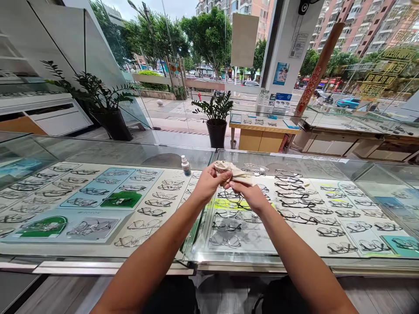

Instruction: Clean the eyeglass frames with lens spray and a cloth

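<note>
Head view: above the glass table (252, 264), the cloth (241, 172) lies between the left hand (208, 184) and the right hand (250, 194), both grips clamped on it, long axis running left to right, though I cannot tell whether the round glasses rim (235, 199) just below is held.

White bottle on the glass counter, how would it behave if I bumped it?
The white bottle may tip, since it stands taller than wide. Its rounded body could then roll, and the smooth glass counter probably offers little friction.
</note>
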`<state>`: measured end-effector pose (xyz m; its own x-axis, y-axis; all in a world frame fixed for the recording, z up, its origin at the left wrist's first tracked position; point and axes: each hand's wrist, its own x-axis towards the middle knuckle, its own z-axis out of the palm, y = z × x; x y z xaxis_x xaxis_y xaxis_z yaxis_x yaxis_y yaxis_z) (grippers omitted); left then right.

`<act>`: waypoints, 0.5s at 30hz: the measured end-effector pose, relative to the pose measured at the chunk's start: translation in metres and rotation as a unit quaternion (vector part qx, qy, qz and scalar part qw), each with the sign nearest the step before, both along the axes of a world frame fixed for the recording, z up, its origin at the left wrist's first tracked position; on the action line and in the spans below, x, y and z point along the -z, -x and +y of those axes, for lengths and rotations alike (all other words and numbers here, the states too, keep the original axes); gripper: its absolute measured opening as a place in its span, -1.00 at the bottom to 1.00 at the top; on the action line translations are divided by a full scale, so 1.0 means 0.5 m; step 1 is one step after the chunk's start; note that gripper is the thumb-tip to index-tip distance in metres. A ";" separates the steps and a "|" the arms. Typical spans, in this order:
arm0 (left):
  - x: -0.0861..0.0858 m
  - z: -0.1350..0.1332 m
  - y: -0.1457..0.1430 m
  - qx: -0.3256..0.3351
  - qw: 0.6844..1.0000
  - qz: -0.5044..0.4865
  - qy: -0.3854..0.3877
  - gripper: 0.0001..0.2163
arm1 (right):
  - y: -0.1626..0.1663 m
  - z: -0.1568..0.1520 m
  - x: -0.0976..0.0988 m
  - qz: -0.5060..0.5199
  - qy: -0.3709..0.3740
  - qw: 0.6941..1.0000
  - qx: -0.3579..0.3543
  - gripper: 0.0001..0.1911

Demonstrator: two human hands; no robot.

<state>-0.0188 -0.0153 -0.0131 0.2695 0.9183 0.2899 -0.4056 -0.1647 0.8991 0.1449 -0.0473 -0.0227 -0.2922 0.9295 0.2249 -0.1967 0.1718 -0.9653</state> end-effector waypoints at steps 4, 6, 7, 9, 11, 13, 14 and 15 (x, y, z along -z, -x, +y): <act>0.006 0.010 0.003 -0.050 0.999 0.007 -0.020 -0.60 | 0.003 -0.008 -0.010 -0.028 -0.030 0.999 0.001 -0.77; 0.000 0.013 0.013 -0.019 0.999 0.020 -0.023 -0.59 | -0.001 -0.004 -0.008 -0.012 -0.017 1.000 0.007 -0.78; -0.005 0.013 0.018 0.008 0.999 0.025 -0.021 -0.60 | -0.004 0.000 -0.006 0.000 -0.007 1.000 0.011 -0.78; -0.013 0.012 0.025 0.056 0.998 0.028 -0.013 -0.62 | -0.010 0.007 0.000 0.020 0.008 1.000 0.017 -0.79; -0.015 0.010 0.025 0.073 0.997 0.023 -0.008 -0.59 | -0.012 0.011 0.004 0.027 0.006 0.999 0.020 -0.78; -0.009 0.008 0.018 0.066 0.998 0.019 -0.015 -0.59 | -0.009 0.009 0.004 0.019 -0.011 1.000 0.019 -0.77; -0.005 0.008 0.014 0.054 0.998 0.019 -0.021 -0.61 | -0.006 0.006 0.003 0.009 -0.020 1.000 0.014 -0.76; -0.001 0.008 0.010 0.038 0.999 0.020 -0.028 -0.64 | -0.002 0.003 0.002 -0.002 -0.027 1.000 0.008 -0.75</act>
<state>-0.0239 -0.0113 -0.0128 0.3507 0.8773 0.3275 -0.3836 -0.1844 0.9049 0.1461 -0.0458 -0.0235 -0.2785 0.9205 0.2741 -0.1900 0.2269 -0.9552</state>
